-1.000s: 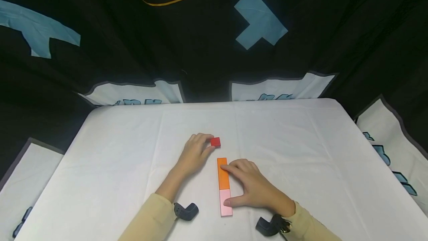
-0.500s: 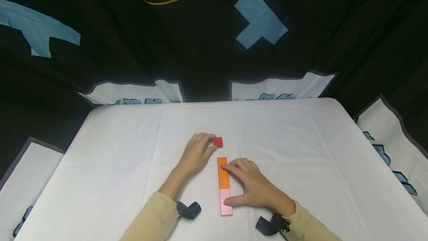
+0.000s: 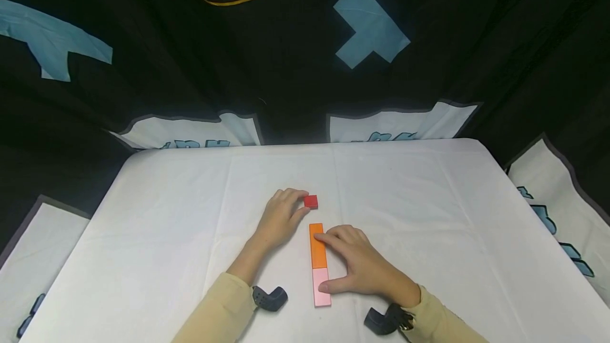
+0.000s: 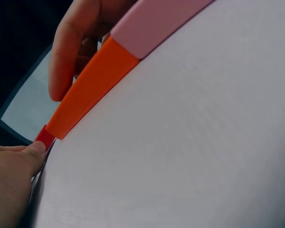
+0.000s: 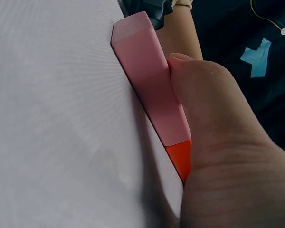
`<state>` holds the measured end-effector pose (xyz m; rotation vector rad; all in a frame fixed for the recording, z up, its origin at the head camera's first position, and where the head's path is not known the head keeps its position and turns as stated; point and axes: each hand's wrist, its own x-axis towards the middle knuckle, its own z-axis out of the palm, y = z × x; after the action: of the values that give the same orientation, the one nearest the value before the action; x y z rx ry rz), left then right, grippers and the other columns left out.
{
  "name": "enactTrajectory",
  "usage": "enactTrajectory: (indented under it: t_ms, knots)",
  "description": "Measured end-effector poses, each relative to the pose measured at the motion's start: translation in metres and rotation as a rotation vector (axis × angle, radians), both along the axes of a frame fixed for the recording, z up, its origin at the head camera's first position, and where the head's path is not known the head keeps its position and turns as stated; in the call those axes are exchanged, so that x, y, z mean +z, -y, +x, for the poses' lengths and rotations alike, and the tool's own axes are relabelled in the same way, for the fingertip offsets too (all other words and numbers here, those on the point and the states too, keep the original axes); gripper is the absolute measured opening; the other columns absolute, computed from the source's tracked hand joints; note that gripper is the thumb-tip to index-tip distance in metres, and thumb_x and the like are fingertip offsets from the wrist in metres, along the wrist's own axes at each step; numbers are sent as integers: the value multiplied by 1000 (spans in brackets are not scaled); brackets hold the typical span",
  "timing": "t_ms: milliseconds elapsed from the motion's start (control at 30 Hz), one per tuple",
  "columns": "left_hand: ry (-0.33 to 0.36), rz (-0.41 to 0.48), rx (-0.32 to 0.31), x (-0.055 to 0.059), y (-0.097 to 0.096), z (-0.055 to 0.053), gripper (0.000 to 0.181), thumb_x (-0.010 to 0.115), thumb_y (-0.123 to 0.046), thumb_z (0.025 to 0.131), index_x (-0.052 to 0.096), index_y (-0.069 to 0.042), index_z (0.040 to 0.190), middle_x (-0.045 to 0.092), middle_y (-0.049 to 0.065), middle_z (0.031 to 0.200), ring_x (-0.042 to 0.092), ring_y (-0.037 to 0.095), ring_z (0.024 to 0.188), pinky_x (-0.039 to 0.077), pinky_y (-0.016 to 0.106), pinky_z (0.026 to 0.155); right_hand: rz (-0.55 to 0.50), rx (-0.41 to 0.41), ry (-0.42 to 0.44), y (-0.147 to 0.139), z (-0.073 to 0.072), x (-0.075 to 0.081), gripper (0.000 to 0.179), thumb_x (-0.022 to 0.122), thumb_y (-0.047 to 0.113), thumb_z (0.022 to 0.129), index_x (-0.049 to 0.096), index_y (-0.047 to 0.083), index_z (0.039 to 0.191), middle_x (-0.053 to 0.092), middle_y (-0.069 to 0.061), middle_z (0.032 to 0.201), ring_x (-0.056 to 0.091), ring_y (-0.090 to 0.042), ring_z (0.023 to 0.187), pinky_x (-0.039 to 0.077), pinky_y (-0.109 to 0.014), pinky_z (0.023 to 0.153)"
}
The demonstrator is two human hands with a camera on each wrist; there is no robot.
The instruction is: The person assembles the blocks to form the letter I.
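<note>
My left hand point(image 3: 278, 220) pinches a small red block point(image 3: 311, 202) between thumb and index finger, beyond the far end of an orange block point(image 3: 317, 247). A gap of white cloth separates the red block from the orange one in the head view. The orange block lies end to end with a pink block point(image 3: 321, 294), forming one straight row. To the right of this row is my right hand point(image 3: 355, 266), its thumb point(image 5: 194, 80) against the pink block and its index fingertip at the orange block. Its other fingers are partly hidden behind the orange block in the left wrist view.
A white cloth point(image 3: 410, 189) covers the table under the blocks. Black curtains point(image 3: 286, 68) with blue and white patches hang behind and beside it. A dark wrist camera point(image 3: 270, 299) sits at the left cuff, and another camera point(image 3: 381, 323) at the right.
My left hand has shifted slightly to the right with the red block, mostly in the first half second. My right hand and the orange and pink blocks stay in place.
</note>
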<state>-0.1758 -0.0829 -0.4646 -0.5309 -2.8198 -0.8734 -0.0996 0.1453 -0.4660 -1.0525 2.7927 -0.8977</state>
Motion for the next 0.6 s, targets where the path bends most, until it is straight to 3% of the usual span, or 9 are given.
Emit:
enactTrajectory:
  t_ms: [600]
  knots:
    - [9,-15,1,1,0,0,38,68,-27,94,63,-16,129,65,2,125,56,22,108,47,40,98,6,1,1,0,0,-2,89,69,74,73,48,28,146,50,12,133,39,-10,128,35,-45,106]
